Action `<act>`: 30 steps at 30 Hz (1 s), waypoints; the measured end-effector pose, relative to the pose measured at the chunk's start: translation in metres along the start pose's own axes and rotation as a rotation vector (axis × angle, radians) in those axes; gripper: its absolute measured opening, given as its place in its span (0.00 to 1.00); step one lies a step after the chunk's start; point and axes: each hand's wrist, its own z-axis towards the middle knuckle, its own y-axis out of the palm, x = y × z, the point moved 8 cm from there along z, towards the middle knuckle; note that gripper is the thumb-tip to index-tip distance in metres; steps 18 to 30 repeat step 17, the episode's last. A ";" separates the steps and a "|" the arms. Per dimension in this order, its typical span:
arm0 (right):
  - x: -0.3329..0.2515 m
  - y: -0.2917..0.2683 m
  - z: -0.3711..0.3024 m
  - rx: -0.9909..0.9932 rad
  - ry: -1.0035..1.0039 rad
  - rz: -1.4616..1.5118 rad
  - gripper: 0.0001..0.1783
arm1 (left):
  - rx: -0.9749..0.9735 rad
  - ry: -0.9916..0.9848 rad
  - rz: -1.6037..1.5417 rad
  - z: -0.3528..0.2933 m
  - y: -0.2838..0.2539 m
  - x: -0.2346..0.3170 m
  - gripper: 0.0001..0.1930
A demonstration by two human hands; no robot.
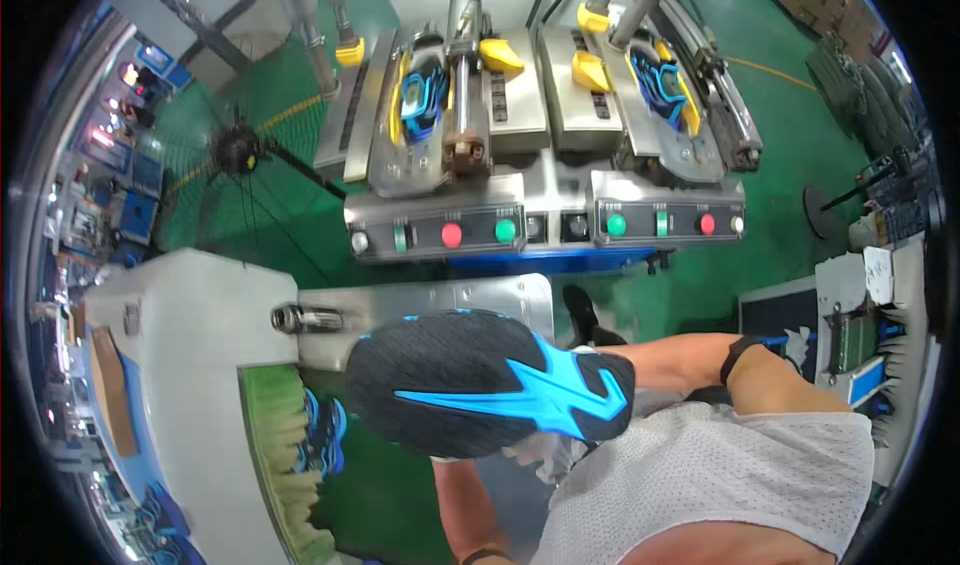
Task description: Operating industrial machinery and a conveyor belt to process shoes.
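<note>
A shoe (450, 375) is held up close in front of me, its black ribbed sole toward me with a bright blue lightning-shaped inlay. From the right, my right forearm runs in behind the heel end. Pale gloved fingers, apparently of my right hand (530, 451), show at the shoe's lower edge and seem closed on it. My left forearm (462, 505) rises from below and ends at the same edge, where a bit of white cuff shows. The fingers of my left hand are hidden behind the shoe.
Ahead stands a two-station press (545, 195) with coloured buttons, metal cylinders and blue shoes (424, 100) in its moulds. At left are a white machine (190, 335), a green-backed brush strip (270, 445) and blue-black shoes (322, 435). A fan (240, 150) stands behind; a metal plate (430, 295) lies beyond the shoe.
</note>
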 end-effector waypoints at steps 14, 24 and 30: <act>-0.214 -0.129 -0.229 0.181 -0.600 0.226 0.43 | -0.178 -0.483 -0.337 0.457 0.269 -0.223 0.38; -0.204 -0.170 -0.256 0.350 -0.581 0.447 0.48 | -0.280 -0.585 -0.196 0.483 0.322 -0.234 0.42; -0.204 -0.170 -0.256 0.350 -0.581 0.447 0.48 | -0.280 -0.585 -0.196 0.483 0.322 -0.234 0.42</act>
